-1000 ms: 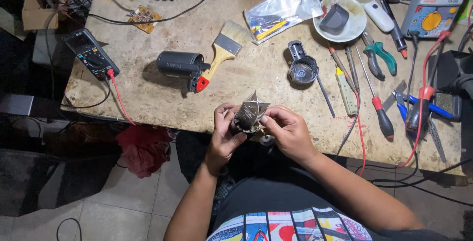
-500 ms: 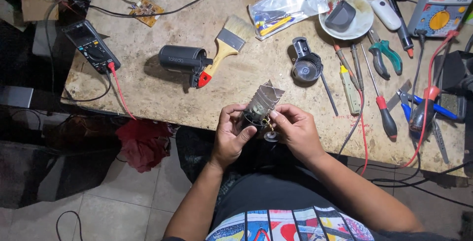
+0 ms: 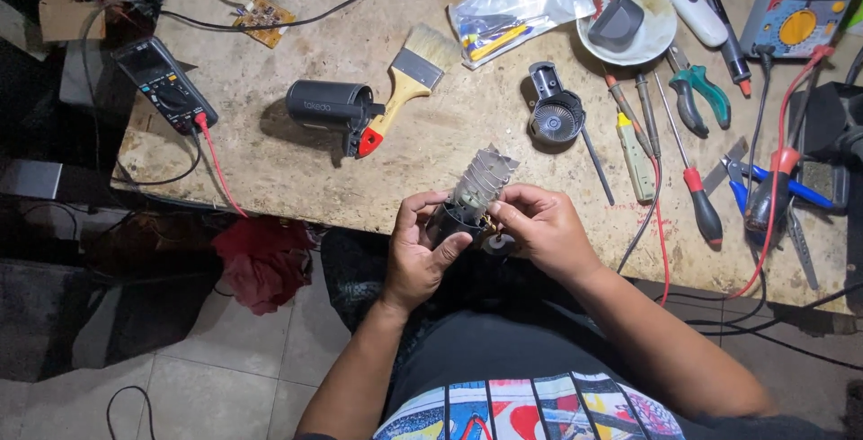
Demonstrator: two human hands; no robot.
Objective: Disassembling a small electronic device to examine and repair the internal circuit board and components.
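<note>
head camera, looking down over a scuffed wooden workbench at the person's two bare hands held just in front of its near edge. the left hand is wrapped around the dark round base of a small heating element assembly, fingers closed on it; the right hand pinches the same part at its lower end, thumb and fingertips together near some fine wires. compared with a second ago, the assembly has been turned: its pale, coil-wound mica end now points up and away toward the bench rather than sitting hidden between the palms, and both hands have kept their hold while lifting it slightly. this suggests the part is being rotated for a closer look or for work at its base. it is held in the air, not resting on the bench. on the bench beyond lie a black cylindrical housing, touching a paintbrush with a red-tipped handle, a round fan grille piece, a black multimeter with a red lead, several screwdrivers, green-handled pliers, a white bowl and a clear plastic bag. a red cloth lies on the floor below.
</note>
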